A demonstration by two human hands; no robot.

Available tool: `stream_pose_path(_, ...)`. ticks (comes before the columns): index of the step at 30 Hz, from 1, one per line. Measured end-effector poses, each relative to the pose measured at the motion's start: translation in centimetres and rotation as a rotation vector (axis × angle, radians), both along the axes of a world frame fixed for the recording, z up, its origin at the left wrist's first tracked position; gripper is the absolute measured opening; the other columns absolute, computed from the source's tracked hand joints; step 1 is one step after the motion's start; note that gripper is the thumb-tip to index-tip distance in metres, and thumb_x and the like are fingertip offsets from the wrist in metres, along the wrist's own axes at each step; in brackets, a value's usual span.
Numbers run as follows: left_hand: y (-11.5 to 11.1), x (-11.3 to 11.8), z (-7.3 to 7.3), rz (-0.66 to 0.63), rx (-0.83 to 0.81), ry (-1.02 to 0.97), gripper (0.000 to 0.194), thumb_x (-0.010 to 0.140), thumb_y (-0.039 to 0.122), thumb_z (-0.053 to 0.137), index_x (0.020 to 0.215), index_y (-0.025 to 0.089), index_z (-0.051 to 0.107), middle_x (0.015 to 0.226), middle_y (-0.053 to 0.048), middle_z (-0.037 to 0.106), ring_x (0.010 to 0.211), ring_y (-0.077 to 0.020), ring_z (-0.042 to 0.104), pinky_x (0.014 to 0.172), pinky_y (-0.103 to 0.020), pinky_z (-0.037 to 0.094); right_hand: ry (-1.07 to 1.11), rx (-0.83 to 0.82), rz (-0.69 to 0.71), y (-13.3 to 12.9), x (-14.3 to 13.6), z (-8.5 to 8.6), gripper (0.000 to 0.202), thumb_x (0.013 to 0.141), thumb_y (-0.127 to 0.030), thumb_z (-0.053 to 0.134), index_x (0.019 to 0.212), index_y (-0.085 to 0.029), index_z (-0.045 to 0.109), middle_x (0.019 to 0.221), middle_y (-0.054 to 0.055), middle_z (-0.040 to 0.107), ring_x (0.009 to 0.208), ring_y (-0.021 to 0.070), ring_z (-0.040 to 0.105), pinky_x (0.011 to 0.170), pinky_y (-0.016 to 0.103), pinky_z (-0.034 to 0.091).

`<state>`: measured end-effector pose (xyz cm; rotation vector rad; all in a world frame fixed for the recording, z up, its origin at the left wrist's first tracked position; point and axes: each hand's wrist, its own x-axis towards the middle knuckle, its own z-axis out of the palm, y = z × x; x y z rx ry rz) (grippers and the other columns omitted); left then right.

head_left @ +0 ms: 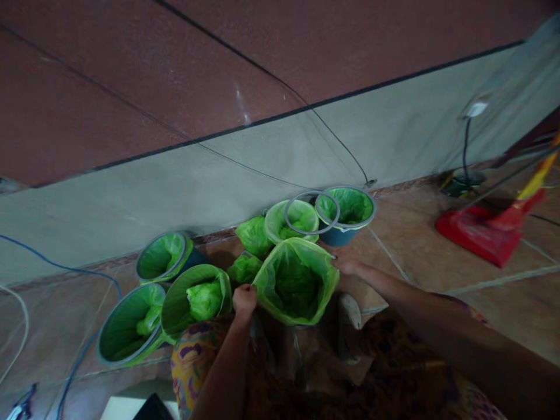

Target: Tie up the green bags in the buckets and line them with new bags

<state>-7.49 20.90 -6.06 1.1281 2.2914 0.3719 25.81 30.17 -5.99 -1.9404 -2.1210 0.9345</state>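
Observation:
My left hand (244,299) grips the near left edge of an open green plastic bag (296,283). My right hand (346,262) holds the bag's right edge, so the mouth is stretched wide between both hands. The bag stands on the floor in front of me, with dark green folds inside. Several small blue-grey bins lined with green bags surround it: one (347,213) behind it by the wall, one (164,256) at the left, one (126,326) nearer at the far left. A loose grey ring (311,213) lies across a lined bin (294,220).
A crumpled green bag (254,235) lies by the grey wall (219,181). A red dustpan and broom (490,230) rest on the tiled floor at right. A blue cable (83,350) and a white cord (20,332) run along the floor at left.

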Motion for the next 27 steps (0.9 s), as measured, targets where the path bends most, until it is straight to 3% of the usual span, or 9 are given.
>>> stream_pose_path(4, 0.3, -0.7, 2.1, 0.047, 0.14, -0.029, 0.025, 0.084, 0.027, 0.052, 0.083, 0.019, 0.075, 0.078, -0.006, 0.076, 0.078, -0.0213, 0.071, 0.07, -0.028, 0.05, -0.057, 0.011, -0.025, 0.2, 0.1, 2.6, 0.021, 0.084, -0.02, 0.056, 0.074, -0.017, 0.075, 0.07, 0.007, 0.068, 0.062, 0.0165, 0.058, 0.058, 0.027, 0.038)
stream_pose_path(8, 1.4, -0.6, 5.5, 0.026, 0.33, -0.147, 0.024, 0.081, 0.031, 0.054, 0.084, 0.019, 0.075, 0.076, -0.004, 0.075, 0.07, -0.0186, 0.068, 0.068, -0.027, 0.05, 0.014, 0.209, -0.024, -0.3, -0.4, 5.9, 0.025, 0.089, -0.024, 0.05, 0.089, -0.02, 0.075, 0.084, 0.008, 0.072, 0.079, 0.0203, 0.065, 0.07, 0.028, 0.043)
stream_pose_path(12, 2.9, 1.2, 9.2, -0.106, 0.554, -0.301, 0.025, 0.079, 0.037, 0.06, 0.086, 0.019, 0.076, 0.082, -0.003, 0.076, 0.077, -0.018, 0.069, 0.075, -0.027, 0.052, 0.389, 0.429, -0.035, -0.3, -2.5, 8.5, 0.029, 0.091, -0.037, 0.05, 0.091, -0.02, 0.073, 0.091, 0.007, 0.072, 0.082, 0.0193, 0.063, 0.077, 0.029, 0.046)
stream_pose_path(14, 3.7, 2.6, 10.7, -0.18, 0.599, -0.345, 0.025, 0.079, 0.037, 0.061, 0.086, 0.019, 0.077, 0.086, -0.001, 0.077, 0.082, -0.0177, 0.069, 0.08, -0.027, 0.052, 0.634, 0.404, -0.065, -0.1, -4.1, 9.1, 0.03, 0.089, -0.045, 0.054, 0.088, -0.02, 0.071, 0.089, 0.006, 0.071, 0.084, 0.0195, 0.062, 0.078, 0.03, 0.047)
stream_pose_path(16, 4.6, 4.0, 11.5, -0.237, 0.588, -0.385, 0.023, 0.079, 0.035, 0.061, 0.084, 0.019, 0.077, 0.083, 0.0, 0.077, 0.08, -0.017, 0.068, 0.081, -0.028, 0.052, 0.901, 0.274, -0.109, 0.2, -5.8, 9.2, 0.033, 0.085, -0.052, 0.059, 0.083, -0.02, 0.067, 0.085, 0.005, 0.07, 0.083, 0.0187, 0.062, 0.078, 0.03, 0.048)
stream_pose_path(20, 6.9, 6.0, 11.8, -0.405, 0.566, -0.447, 0.019, 0.08, 0.031, 0.061, 0.081, 0.019, 0.076, 0.08, 0.0, 0.076, 0.076, -0.0159, 0.067, 0.078, -0.027, 0.052, 1.27, -0.109, -0.209, 0.8, -8.4, 8.9, 0.042, 0.075, -0.06, 0.069, 0.078, -0.02, 0.058, 0.066, -0.001, 0.062, 0.06, 0.0115, 0.056, 0.064, 0.026, 0.048)
stream_pose_path(23, 8.6, 6.5, 10.9, -0.472, 0.609, -0.486, 0.018, 0.08, 0.03, 0.062, 0.081, 0.019, 0.076, 0.086, -0.002, 0.076, 0.082, -0.0163, 0.067, 0.081, -0.028, 0.052, 1.229, -0.264, -0.272, 0.8, -9.8, 8.6, 0.043, 0.069, -0.058, 0.074, 0.078, -0.02, 0.055, 0.053, -0.008, 0.049, 0.043, 0.0057, 0.037, 0.042, 0.018, 0.031)
stream_pose_path(25, 9.6, 6.6, 10.1, -0.439, 0.629, -0.555, 0.018, 0.08, 0.029, 0.062, 0.08, 0.018, 0.076, 0.087, -0.003, 0.075, 0.084, -0.0166, 0.067, 0.082, -0.029, 0.052, 1.158, -0.35, -0.252, 0.5, -10.8, 8.2, 0.037, 0.069, -0.049, 0.074, 0.082, -0.02, 0.056, 0.052, -0.009, 0.047, 0.04, 0.004, 0.029, 0.038, 0.017, 0.016)
stream_pose_path(27, 10.3, 6.7, 9.2, -0.378, 0.604, -0.655, 0.018, 0.078, 0.028, 0.062, 0.08, 0.017, 0.075, 0.084, -0.003, 0.074, 0.082, -0.0164, 0.066, 0.08, -0.029, 0.052, 1.103, -0.447, -0.163, 0.2, -11.8, 7.9, 0.03, 0.069, -0.039, 0.073, 0.085, -0.02, 0.056, 0.055, -0.009, 0.049, 0.04, 0.003, 0.026, 0.039, 0.018, 0.011)
